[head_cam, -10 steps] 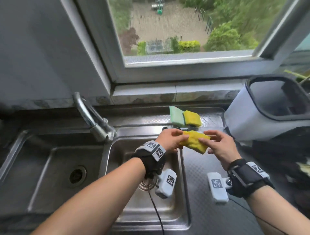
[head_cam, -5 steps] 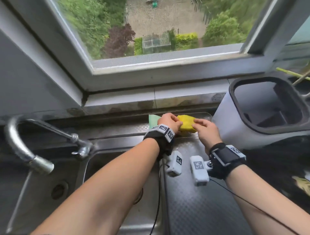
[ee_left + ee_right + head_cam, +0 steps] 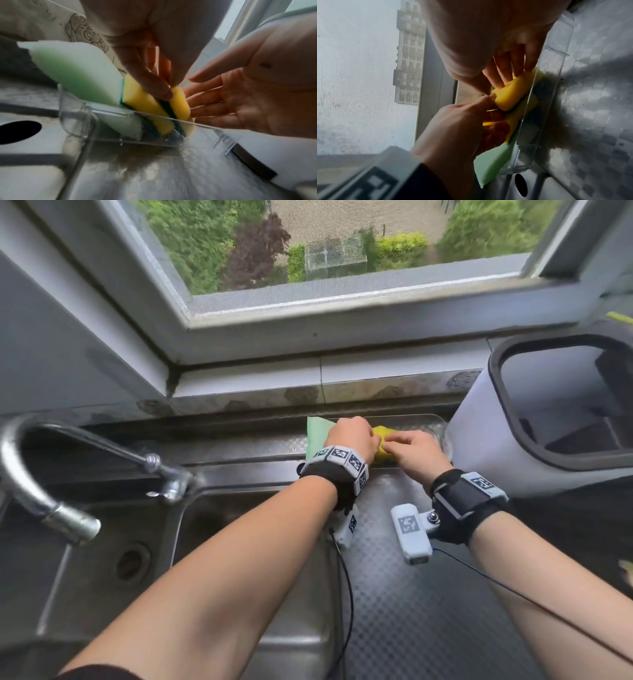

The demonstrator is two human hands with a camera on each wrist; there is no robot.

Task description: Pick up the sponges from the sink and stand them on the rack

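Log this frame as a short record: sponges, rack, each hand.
rack: clear rack behind the sink
sponges in rack: green sponge, first yellow sponge, second yellow sponge, all leaning
left hand: fingertips grip the second yellow sponge
right hand: straight fingers against that sponge
other: white bin at right

We saw soft daylight entering through the window [image 3: 342, 251]; the head view bowed at its edges; both wrist views were dim, grainy and blurred, with shadowed steel below.
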